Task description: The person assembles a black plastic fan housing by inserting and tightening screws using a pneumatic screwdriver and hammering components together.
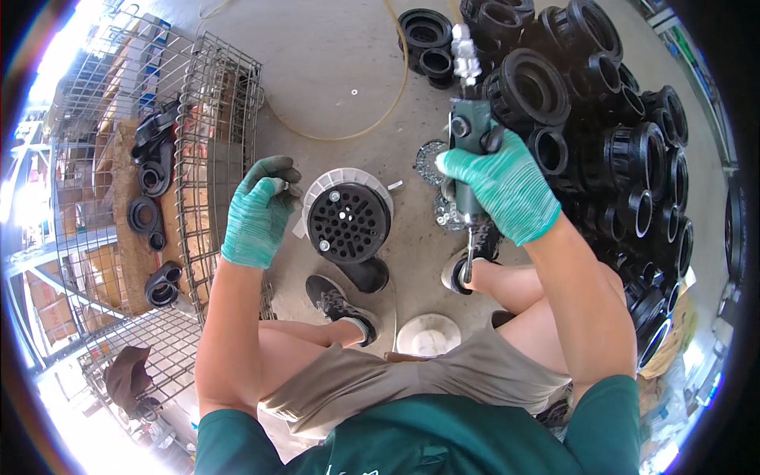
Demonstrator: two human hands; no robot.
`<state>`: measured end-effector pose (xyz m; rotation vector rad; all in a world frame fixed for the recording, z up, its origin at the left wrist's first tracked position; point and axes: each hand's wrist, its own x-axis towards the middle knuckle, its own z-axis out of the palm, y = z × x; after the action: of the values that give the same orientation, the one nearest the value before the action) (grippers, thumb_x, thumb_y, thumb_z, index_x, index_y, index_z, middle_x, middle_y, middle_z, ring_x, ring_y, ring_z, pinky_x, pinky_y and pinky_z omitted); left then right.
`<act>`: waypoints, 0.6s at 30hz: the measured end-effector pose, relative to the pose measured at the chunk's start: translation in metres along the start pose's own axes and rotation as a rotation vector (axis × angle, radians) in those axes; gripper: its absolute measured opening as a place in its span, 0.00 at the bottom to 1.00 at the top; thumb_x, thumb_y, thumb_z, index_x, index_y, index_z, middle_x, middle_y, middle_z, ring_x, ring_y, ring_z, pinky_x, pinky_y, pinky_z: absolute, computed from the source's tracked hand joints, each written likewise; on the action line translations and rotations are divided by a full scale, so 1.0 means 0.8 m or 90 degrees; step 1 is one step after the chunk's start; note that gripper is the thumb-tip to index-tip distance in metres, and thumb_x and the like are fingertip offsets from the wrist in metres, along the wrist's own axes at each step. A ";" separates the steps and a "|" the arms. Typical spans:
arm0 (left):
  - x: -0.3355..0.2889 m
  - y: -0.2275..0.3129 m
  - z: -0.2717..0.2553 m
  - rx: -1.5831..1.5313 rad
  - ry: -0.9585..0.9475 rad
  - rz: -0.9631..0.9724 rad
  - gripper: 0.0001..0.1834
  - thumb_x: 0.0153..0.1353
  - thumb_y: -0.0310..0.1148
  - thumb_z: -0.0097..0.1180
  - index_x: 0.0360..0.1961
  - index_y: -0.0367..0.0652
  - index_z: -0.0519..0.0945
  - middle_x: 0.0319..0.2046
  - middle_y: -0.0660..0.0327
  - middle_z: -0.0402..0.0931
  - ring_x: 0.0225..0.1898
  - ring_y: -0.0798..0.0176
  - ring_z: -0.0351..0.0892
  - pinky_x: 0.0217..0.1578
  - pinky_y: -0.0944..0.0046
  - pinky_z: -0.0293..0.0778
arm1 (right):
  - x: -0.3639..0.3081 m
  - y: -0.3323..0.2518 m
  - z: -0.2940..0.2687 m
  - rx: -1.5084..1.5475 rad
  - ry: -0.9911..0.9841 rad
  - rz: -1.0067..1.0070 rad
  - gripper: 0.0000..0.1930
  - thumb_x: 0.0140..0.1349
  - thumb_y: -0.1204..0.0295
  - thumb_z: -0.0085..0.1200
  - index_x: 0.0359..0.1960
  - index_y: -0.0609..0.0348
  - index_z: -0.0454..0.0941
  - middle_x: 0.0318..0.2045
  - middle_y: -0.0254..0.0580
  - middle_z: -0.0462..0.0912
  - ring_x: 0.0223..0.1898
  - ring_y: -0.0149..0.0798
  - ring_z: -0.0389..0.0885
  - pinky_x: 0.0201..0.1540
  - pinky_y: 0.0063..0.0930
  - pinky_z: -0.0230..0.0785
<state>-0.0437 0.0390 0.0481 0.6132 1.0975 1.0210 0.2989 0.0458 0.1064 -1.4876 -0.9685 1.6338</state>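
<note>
Both hands wear green knitted gloves with dark fingertips. My left hand (pixel 260 215), just left of a round black drain grate (pixel 372 226), has its fingers pinched on a small shiny metal piece, too small to name surely. Several bright screws (pixel 324 246) sit on the grate. The grate tops a black plastic drain body (pixel 366 275), with a pale round rim (pixel 315 186) around its far side. My right hand (pixel 511 186) wraps round a dark green air screwdriver (pixel 473 119). The tool's bit points back toward my right leg, apart from the grate.
Wire cages (pixel 218 150) with black fittings and cardboard stand at left. Black pipe fittings (pixel 530 83) pile high at right. Near the screwdriver, two round containers (pixel 431 161) hold small metal parts. A yellowish hose (pixel 364 129) curves over the floor. A white round disc (pixel 428 332) lies between my legs.
</note>
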 end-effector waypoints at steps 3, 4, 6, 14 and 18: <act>0.008 0.007 0.014 0.019 0.004 0.031 0.22 0.61 0.25 0.61 0.57 0.39 0.78 0.45 0.56 0.80 0.40 0.61 0.81 0.41 0.64 0.79 | 0.026 0.057 -0.013 -0.147 -0.010 -0.037 0.18 0.56 0.70 0.66 0.46 0.60 0.77 0.30 0.38 0.81 0.29 0.32 0.77 0.35 0.32 0.75; 0.007 0.011 0.019 0.063 0.018 0.060 0.21 0.62 0.25 0.62 0.57 0.39 0.78 0.46 0.56 0.80 0.41 0.62 0.81 0.42 0.64 0.80 | 0.031 0.078 -0.008 -0.189 -0.006 -0.020 0.20 0.55 0.70 0.66 0.48 0.60 0.76 0.32 0.41 0.81 0.32 0.36 0.78 0.40 0.35 0.75; 0.005 0.020 0.047 0.119 0.072 0.113 0.16 0.66 0.22 0.57 0.56 0.36 0.78 0.46 0.56 0.82 0.42 0.63 0.83 0.44 0.65 0.80 | 0.041 0.120 -0.006 -0.276 -0.011 0.043 0.24 0.54 0.69 0.65 0.52 0.60 0.74 0.36 0.46 0.82 0.37 0.44 0.80 0.47 0.39 0.74; -0.007 0.034 0.053 0.124 0.061 0.152 0.17 0.68 0.28 0.61 0.56 0.35 0.78 0.43 0.57 0.83 0.39 0.65 0.84 0.41 0.66 0.81 | 0.076 0.320 0.032 -0.443 0.071 -0.011 0.31 0.50 0.72 0.69 0.57 0.59 0.71 0.45 0.58 0.82 0.48 0.60 0.81 0.52 0.47 0.74; -0.024 0.038 0.051 0.156 0.137 0.143 0.17 0.71 0.42 0.61 0.52 0.42 0.80 0.33 0.64 0.78 0.22 0.74 0.72 0.19 0.74 0.67 | 0.082 0.417 0.082 -0.465 0.128 0.049 0.35 0.51 0.72 0.68 0.63 0.61 0.67 0.50 0.60 0.79 0.51 0.61 0.78 0.56 0.45 0.72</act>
<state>-0.0185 0.0382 0.0965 0.8535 1.3792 1.1749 0.2221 -0.0554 -0.2153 -2.1339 -1.4953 1.1873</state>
